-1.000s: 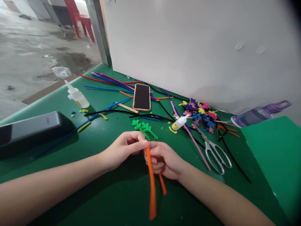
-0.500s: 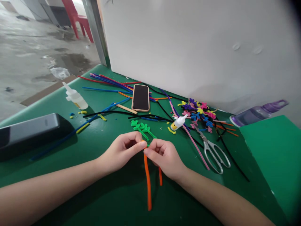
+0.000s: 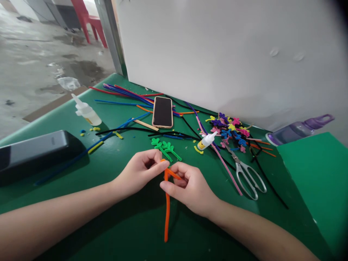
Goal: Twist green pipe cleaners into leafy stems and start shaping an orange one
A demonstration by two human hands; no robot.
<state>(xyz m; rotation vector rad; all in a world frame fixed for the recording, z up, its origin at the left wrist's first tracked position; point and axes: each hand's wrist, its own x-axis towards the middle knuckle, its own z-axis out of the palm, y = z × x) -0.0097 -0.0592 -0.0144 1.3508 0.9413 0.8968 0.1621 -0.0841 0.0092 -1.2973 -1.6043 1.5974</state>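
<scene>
My left hand (image 3: 143, 174) pinches an orange pipe cleaner (image 3: 167, 214) at its bend, between thumb and index finger. One length of it hangs straight down toward me; the other slants right into the curled fingers of my right hand (image 3: 194, 186). The right thumb lies across the hanging length, a little apart from the fingertips. Just beyond my hands, two green pipe-cleaner sprigs (image 3: 165, 148) with looped leaves rest on the green table (image 3: 114, 228). Where the slanting end finishes is partly hidden by the right fingers.
A phone (image 3: 162, 112) lies among loose pipe cleaners (image 3: 127, 93). Right: a small glue bottle (image 3: 206, 140), scissors (image 3: 241, 170), pipe-cleaner flowers (image 3: 231, 128), a purple water bottle (image 3: 295, 131). Left: a larger glue bottle (image 3: 88, 113) and a black case-like object (image 3: 35, 150). A white panel (image 3: 217, 54) stands behind.
The shorter length of the orange pipe cleaner, which hung below my right hand, now slants across into its fingers. My right thumb has moved slightly left and down; the left hand stays nearly still.
</scene>
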